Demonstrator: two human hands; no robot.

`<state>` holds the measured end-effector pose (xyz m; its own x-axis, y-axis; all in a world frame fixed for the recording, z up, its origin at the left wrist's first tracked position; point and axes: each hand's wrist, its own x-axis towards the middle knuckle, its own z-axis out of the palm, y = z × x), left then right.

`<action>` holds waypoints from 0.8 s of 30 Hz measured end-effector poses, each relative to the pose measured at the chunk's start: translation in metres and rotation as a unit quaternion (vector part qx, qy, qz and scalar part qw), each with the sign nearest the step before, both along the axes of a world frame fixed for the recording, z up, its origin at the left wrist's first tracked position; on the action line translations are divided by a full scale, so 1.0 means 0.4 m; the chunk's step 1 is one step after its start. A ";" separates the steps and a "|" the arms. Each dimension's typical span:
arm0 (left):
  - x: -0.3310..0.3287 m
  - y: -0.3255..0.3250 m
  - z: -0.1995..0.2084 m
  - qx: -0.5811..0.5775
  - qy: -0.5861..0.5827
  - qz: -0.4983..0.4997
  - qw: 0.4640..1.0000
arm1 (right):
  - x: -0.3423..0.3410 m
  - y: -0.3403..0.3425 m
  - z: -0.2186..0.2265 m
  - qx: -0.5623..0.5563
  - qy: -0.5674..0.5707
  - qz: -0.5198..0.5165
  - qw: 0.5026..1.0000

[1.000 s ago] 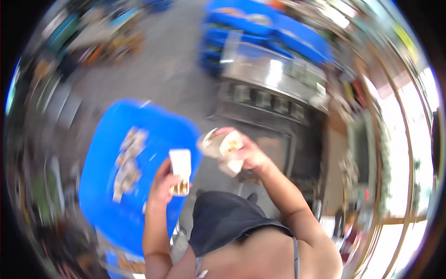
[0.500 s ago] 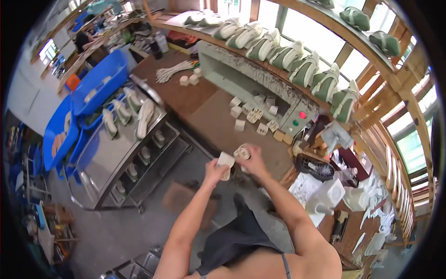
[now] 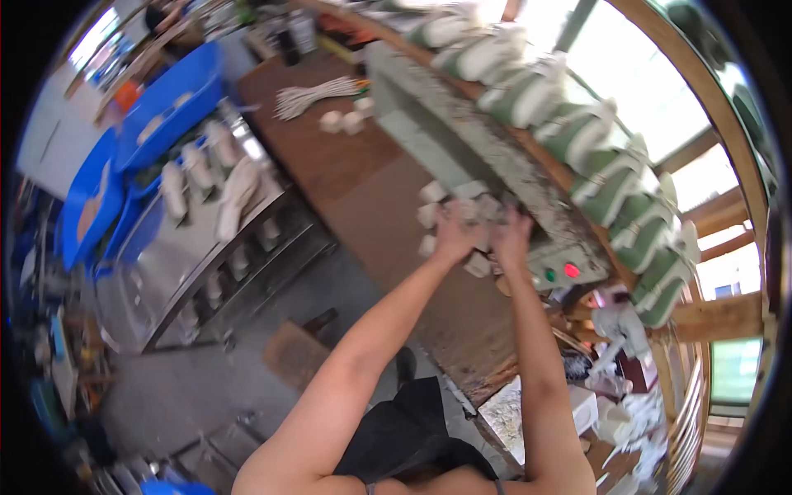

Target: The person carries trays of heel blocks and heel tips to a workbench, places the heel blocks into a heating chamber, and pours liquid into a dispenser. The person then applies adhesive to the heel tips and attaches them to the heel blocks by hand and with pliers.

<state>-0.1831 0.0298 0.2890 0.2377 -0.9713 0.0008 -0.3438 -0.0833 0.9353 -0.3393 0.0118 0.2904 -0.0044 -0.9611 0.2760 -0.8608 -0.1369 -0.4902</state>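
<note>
Several small cream blocks [image 3: 431, 191] lie clustered on the brown worktop [image 3: 363, 186], before the long opening of a worn grey-green metal box [image 3: 421, 140]. My left hand [image 3: 452, 238] reaches in among these blocks from the near left. Close beside it, my right hand [image 3: 510, 238] is at the right side of the cluster, by the lip of the opening. Pale blocks show between the two hands, touching or very near the fingers. Motion smears the fingers of both hands, so their grip is unclear.
Green-and-white shoes [image 3: 606, 177] line the shelf above the box. A red lit button [image 3: 572, 270] and a green one [image 3: 550, 275] sit on its end. At left, a metal cart [image 3: 165, 289] carries shoes beside blue bins [image 3: 177, 107]. A bundle of white cords [image 3: 313, 97] lies farther back.
Both hands have moved forward from above the worktop's near edge to the block cluster by the box. Earlier each held a pale block or piece. The view has shifted closer to the box.
</note>
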 end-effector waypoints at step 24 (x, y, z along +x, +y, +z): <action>0.716 2.834 0.265 0.517 0.121 0.547 0.647 | 0.895 1.544 0.098 0.317 0.105 0.699 0.633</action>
<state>0.1035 1.1634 0.3950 0.6550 0.3277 -0.6808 0.5969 -0.7769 0.2003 0.0188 0.6294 0.3297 0.9449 0.0958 -0.3130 -0.1717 -0.6691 -0.7231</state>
